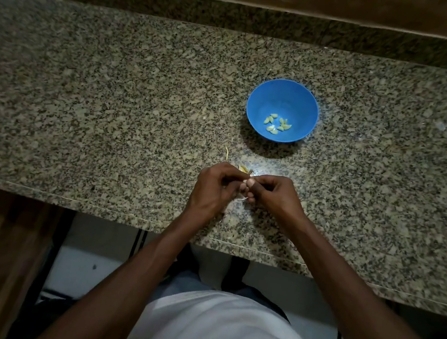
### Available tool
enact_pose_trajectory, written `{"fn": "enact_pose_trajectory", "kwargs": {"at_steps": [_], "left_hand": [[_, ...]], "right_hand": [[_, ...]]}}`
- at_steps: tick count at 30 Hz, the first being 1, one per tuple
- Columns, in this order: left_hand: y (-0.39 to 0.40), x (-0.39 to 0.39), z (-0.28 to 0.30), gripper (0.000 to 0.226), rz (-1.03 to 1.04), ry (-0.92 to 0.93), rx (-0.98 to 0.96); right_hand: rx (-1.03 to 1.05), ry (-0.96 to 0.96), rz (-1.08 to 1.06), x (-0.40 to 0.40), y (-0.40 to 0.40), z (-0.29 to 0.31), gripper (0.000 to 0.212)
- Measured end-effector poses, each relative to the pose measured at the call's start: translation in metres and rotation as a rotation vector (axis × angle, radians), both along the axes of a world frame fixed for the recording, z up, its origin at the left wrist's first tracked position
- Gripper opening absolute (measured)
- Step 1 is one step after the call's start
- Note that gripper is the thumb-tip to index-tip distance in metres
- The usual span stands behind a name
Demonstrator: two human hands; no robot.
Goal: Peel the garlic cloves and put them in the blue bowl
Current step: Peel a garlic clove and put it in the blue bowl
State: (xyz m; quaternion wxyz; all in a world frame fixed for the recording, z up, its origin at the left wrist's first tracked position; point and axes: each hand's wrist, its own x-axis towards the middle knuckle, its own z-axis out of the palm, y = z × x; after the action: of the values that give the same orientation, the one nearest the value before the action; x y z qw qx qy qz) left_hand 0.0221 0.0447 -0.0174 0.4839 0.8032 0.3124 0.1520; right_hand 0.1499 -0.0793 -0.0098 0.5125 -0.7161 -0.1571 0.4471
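On a dim speckled granite bench point(112, 97), the left hand point(211, 187) and right hand point(273, 194) meet, fingers curled in a pinching grip on a garlic clove point(244, 185) mostly hidden between them. Peeling seems underway; next it goes beside the peeled cloves point(277, 123) in the blue bowl point(283, 92) just beyond.
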Motion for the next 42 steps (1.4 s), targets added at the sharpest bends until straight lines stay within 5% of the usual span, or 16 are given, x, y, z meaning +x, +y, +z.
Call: {"fn": "enact_pose_trajectory", "kwargs": {"at_steps": [13, 18, 28, 31, 36, 42], "left_hand": [[-0.005, 0.006, 0.009, 0.021, 0.247, -0.037, -0.655], [0.002, 0.004, 0.009, 0.019, 0.191, 0.023, -0.698], [0.007, 0.002, 0.001, 0.019, 0.123, 0.072, -0.451], [0.006, 0.0, -0.003, 0.02, 0.123, 0.067, -0.432], [-0.002, -0.004, -0.002, 0.017, 0.136, -0.006, -0.485], [-0.005, -0.003, -0.012, 0.016, 0.213, 0.001, -0.627]], "right_hand": [[-0.044, -0.674, 0.089, -0.007, 0.006, 0.0, 0.016], [-0.048, -0.637, 0.127, -0.006, 0.003, -0.006, 0.015], [0.001, 0.129, -0.095, -0.003, 0.001, -0.011, 0.013], [-0.025, 0.011, -0.031, -0.003, 0.001, -0.012, 0.013], [-0.071, -0.473, 0.134, -0.006, 0.003, -0.012, 0.01], [-0.116, -0.493, 0.124, -0.007, 0.007, -0.01, 0.015]]}}
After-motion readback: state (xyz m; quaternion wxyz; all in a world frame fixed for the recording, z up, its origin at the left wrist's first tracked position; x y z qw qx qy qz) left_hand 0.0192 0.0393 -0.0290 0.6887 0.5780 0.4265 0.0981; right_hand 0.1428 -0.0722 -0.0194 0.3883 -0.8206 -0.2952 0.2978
